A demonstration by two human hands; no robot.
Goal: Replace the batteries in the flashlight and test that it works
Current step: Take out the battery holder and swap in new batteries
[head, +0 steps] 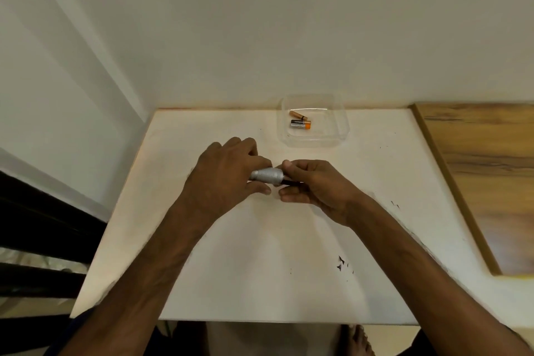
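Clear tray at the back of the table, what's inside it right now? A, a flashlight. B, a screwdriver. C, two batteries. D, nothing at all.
C: two batteries lie inside the clear tray, while the flashlight is held outside it by the left hand and the right hand.

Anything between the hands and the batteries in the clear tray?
Nothing lies on the table between them. Only the near wall of the tray fences off the batteries, so a hand must reach over it. Both the left hand and right hand are busy, though: they grip the flashlight.
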